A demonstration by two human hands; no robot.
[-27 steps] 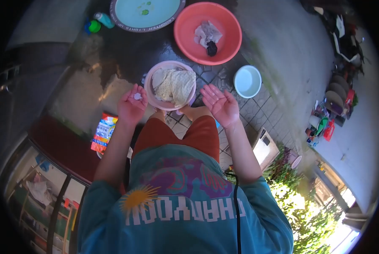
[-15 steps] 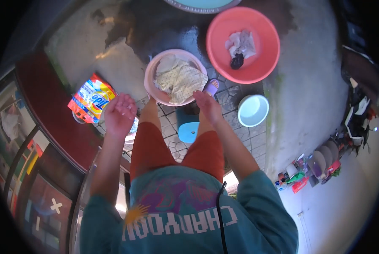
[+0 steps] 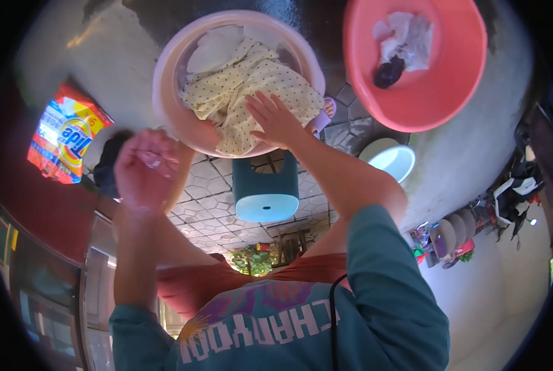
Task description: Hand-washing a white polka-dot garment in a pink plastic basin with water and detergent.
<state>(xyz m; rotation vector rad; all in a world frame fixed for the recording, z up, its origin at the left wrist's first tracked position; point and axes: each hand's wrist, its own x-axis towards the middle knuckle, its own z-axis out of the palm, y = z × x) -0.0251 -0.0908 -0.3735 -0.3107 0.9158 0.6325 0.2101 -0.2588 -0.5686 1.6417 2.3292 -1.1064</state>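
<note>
A pale pink basin [image 3: 165,102] stands between my feet, holding a cream cloth with black dots [image 3: 261,74] and a whitish cloth [image 3: 213,51]. My right hand [image 3: 277,123] lies over the dotted cloth near the basin's front rim, fingers spread and open, apparently touching it. Left of the basin, my left hand [image 3: 146,173] is raised palm up, its fingers curled into a cup. A little white stuff [image 3: 149,161], which looks like washing powder, rests in that palm. Beyond this hand a bright orange detergent bag [image 3: 69,136] stands upright.
A large coral basin [image 3: 415,105] at the right holds white and black cloths [image 3: 406,43]. In front of it is a small pale-blue basin [image 3: 392,162]. A blue stool [image 3: 266,201] stands on the paving between my legs. A dark object [image 3: 109,164] sits beside the bag.
My view has come lower and closer to the basins. My right hand has moved from the pink basin's rim onto the dotted cloth. My left hand stays cupped, palm up.
</note>
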